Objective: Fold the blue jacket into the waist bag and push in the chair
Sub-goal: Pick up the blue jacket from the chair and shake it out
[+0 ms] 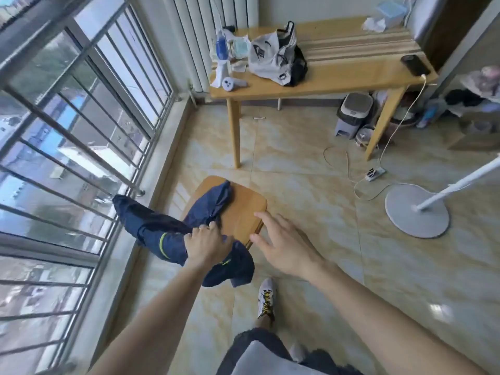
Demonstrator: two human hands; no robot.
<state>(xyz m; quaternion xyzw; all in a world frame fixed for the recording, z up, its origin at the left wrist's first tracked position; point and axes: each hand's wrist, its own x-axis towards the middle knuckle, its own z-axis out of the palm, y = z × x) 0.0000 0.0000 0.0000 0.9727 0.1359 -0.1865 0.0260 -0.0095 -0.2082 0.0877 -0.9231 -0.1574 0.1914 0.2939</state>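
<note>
The blue jacket [162, 234], dark navy with yellow-green trim, lies crumpled across the wooden chair [243, 209] near the window. My left hand [207, 243] is shut on a bunch of the jacket's middle, lifting it off the seat's near edge; one end hangs toward the window, another droops below my hand. My right hand [281, 244] hovers open over the chair's near right corner, fingers spread, holding nothing. A grey-and-black bag [273, 59], possibly the waist bag, sits on the wooden table [349, 77] at the back.
The table also holds a spray bottle [222, 47], small items and a phone [415, 65] on a charging cable. A bin [353, 113] stands under the table. A fan base [416, 211] and a power strip [376, 174] sit on the tiled floor at right. Barred windows run along the left.
</note>
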